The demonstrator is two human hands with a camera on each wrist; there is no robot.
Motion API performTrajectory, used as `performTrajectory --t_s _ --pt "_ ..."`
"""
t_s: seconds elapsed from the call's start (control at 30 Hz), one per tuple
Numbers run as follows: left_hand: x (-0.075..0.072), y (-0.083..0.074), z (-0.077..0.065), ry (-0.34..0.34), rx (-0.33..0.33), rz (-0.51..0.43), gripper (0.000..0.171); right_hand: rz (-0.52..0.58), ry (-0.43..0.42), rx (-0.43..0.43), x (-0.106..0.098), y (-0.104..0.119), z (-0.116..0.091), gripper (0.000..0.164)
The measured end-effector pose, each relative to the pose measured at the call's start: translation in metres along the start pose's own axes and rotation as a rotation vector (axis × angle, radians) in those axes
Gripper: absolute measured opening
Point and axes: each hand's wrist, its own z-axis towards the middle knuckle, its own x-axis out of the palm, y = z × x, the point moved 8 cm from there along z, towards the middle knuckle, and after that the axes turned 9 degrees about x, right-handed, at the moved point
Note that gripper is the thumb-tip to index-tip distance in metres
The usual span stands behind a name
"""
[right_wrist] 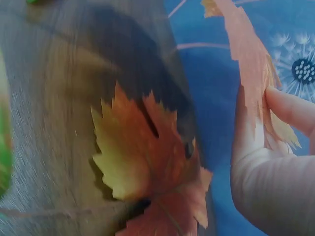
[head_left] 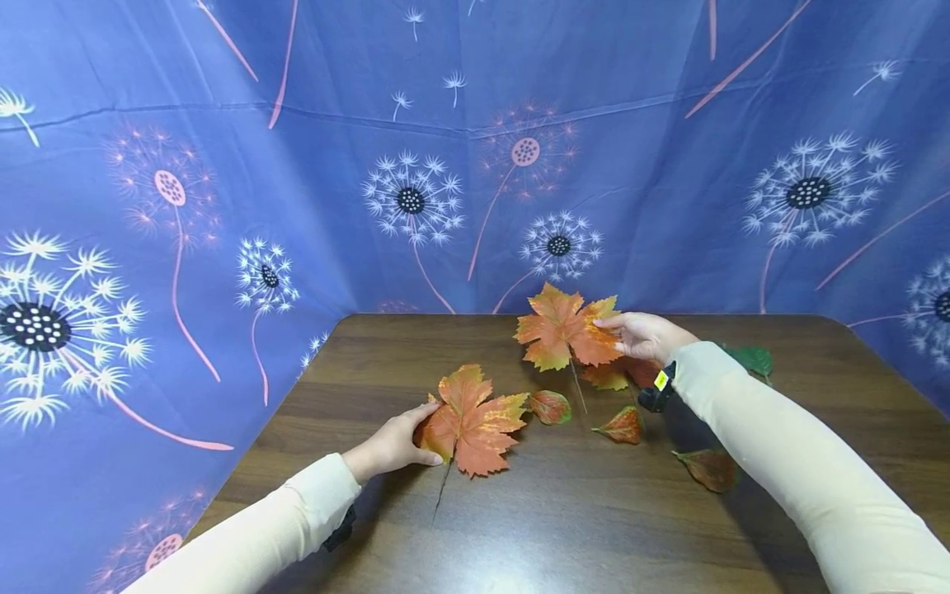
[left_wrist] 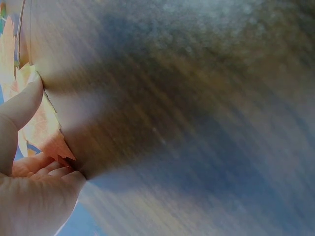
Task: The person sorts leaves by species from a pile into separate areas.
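My left hand (head_left: 393, 445) pinches the left edge of an orange and yellow maple leaf (head_left: 475, 425), whose thin stem points down toward the table's front. In the left wrist view, the thumb lies on one side of this leaf (left_wrist: 47, 125) and the fingers on the other. Farther back, my right hand (head_left: 649, 337) pinches a second orange maple leaf (head_left: 560, 326) by its right side, held above the table. Beneath it another maple leaf (right_wrist: 147, 162) lies on the wood, partly hidden by the right hand in the head view.
The brown wooden table (head_left: 564, 528) carries several small leaves: a red-green one (head_left: 551, 407) between the hands, an orange one (head_left: 622, 426), a brownish one (head_left: 708, 469) beside the right forearm, and a green one (head_left: 753, 360) behind it. A blue dandelion-print cloth (head_left: 631, 165) hangs behind.
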Motion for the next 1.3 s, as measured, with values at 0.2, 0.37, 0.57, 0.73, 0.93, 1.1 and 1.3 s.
performTrajectory --t_s 0.2,0.37,0.57,0.73,0.93,1.1,1.3 --pt "0.001 0.002 0.001 0.013 -0.012 -0.002 0.088 0.028 -0.037 0.016 -0.013 0.002 0.007 0.01" --pt "0.0 0.004 0.002 0.007 -0.006 0.003 0.087 0.013 -0.084 0.015 -0.018 0.0 0.014 0.009" --pt "0.001 0.003 0.001 0.003 0.013 0.014 0.087 -0.089 -0.123 0.021 -0.021 -0.006 0.022 0.008" --pt "0.0 0.003 0.001 -0.005 0.015 0.01 0.087 -0.095 -0.148 0.016 -0.022 -0.011 0.028 0.03" --pt "-0.001 0.003 0.001 -0.004 0.021 0.009 0.087 -0.112 -0.124 0.037 -0.014 -0.021 0.034 0.068" --pt "0.0 0.003 0.0 -0.003 0.017 -0.003 0.087 -0.142 -0.146 0.046 -0.009 -0.025 0.037 0.071" --pt "-0.001 0.002 0.0 -0.004 0.022 0.0 0.087 -0.22 -0.194 0.029 -0.01 -0.029 0.04 0.054"
